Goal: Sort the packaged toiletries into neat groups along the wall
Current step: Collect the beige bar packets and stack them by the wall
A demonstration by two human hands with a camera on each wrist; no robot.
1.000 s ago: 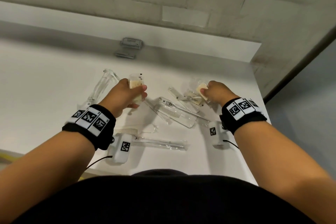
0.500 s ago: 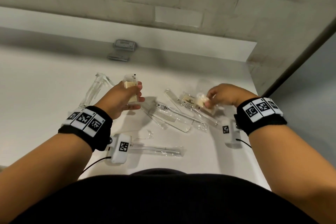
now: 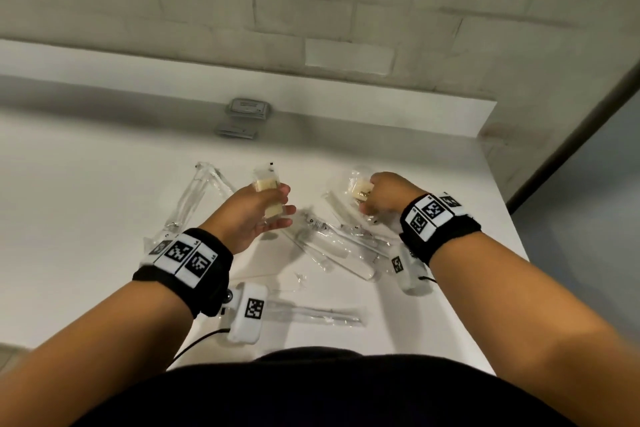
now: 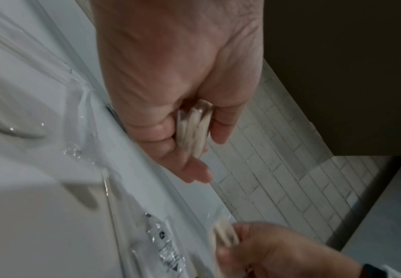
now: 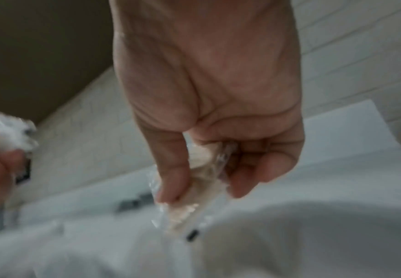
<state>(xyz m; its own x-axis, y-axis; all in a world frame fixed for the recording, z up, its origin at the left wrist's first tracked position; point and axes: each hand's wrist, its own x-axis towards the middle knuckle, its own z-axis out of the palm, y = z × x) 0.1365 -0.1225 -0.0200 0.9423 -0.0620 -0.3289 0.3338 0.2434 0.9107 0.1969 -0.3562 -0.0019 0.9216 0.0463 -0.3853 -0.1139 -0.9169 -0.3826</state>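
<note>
Bench (image 3: 86, 204): a white surface set against a pale brick wall (image 3: 311, 3), seen from above by a person in a dark top.
Left hand (image 3: 254, 210): raised above the bench, fingers and thumb curled round cream wrapped packets (image 3: 267, 184); the left wrist view shows at least two thin ones pressed flat together.
Right hand (image 3: 388, 196): to the right of the left hand, thumb and fingers pinching one cream packet in clear wrap (image 3: 362, 189), held just above the pile.
Pile of clear packages (image 3: 332, 239): long clear-wrapped toiletries lie crossed on the bench between and below the two hands; what is in them is hard to tell.
Long clear packages (image 3: 194, 198): lying slantwise on the bench, just left of the left hand.
Single long package (image 3: 322, 315): nearer the person than the left hand, lying apart.
Grey fitting (image 3: 247, 107): fixed at the wall edge, beyond the left hand.
</note>
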